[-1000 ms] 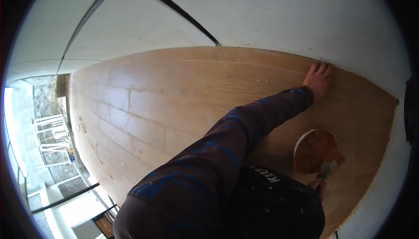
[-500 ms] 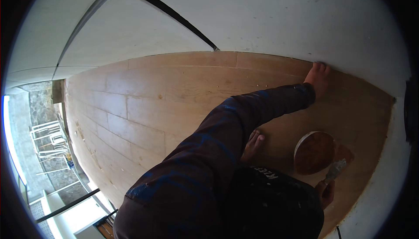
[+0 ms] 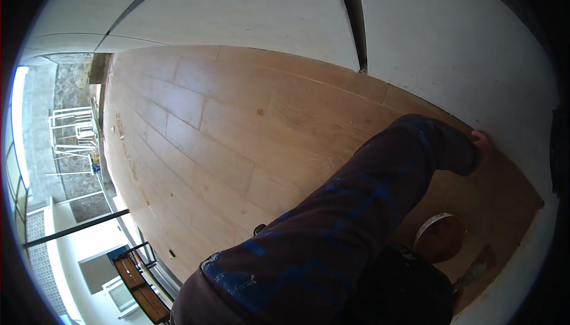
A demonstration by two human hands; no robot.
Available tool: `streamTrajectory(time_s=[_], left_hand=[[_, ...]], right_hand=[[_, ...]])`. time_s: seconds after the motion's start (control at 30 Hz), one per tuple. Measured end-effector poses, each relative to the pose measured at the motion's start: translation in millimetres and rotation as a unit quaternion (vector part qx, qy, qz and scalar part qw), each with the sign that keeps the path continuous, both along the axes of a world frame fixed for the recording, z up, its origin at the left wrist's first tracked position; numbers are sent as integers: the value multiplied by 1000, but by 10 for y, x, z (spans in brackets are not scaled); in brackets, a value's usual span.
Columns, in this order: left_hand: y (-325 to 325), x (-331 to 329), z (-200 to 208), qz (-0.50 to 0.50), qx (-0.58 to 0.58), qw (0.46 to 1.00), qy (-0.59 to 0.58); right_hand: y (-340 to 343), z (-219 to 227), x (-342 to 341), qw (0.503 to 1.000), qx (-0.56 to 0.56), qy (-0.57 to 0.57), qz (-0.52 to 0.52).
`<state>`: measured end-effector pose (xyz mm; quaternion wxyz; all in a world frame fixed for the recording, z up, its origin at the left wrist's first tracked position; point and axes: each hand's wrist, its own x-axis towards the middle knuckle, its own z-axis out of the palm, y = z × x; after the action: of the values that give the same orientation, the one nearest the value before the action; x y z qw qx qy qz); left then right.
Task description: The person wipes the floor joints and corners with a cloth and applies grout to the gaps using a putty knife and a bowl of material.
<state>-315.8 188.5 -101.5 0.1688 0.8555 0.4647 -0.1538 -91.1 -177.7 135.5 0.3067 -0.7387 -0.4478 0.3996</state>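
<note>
My left arm stretches across the view to the right, and its sleeve hides much of my left hand. That hand is low against the white wall, where the wall meets the floor; a few fingers show, but not whether they grip anything. At the lower right, my right hand is closed on a putty knife, mostly hidden by dark clothing. The knife's pale, smeared blade points up and right, beside a reddish-brown patch on the floor. Near it stands a round, white-rimmed container showing a reddish-brown surface.
Wood-look floor planks run leftward along the white wall panels. A dark gap divides two panels. A pale frame-like stack stands outside at the far left, beyond the floor edge. Small specks and stains mark the planks.
My view has turned, so the wall gap appears farther right. My left hand has shifted right along the wall base, and the sleeve covers more of it. The putty knife stays in my right hand.
</note>
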Motion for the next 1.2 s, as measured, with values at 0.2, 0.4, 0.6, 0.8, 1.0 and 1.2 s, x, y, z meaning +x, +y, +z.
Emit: streamTrajectory(time_s=[0.2, 0.4, 0.6, 0.8, 1.0, 1.2], left_hand=[[-245, -256, 256, 59, 45, 997, 17], [-477, -641, 368, 82, 181, 980, -5], [-725, -1012, 635, -71, 297, 950, 64], [-868, -1292, 939, -139, 294, 930, 172], [-937, -1224, 1265, -92, 279, 953, 78], [-907, -1040, 1280, -65, 164, 971, -164]], right_hand=[[245, -144, -146, 998, -16, 45, 27], [517, 21, -554, 995, -6, 71, 68], [698, -75, -541, 965, -12, 260, -11], [799, -286, -453, 962, -10, 272, -28], [1130, -526, -194, 967, 31, 251, -43], [1458, -846, -105, 970, 34, 237, -47]])
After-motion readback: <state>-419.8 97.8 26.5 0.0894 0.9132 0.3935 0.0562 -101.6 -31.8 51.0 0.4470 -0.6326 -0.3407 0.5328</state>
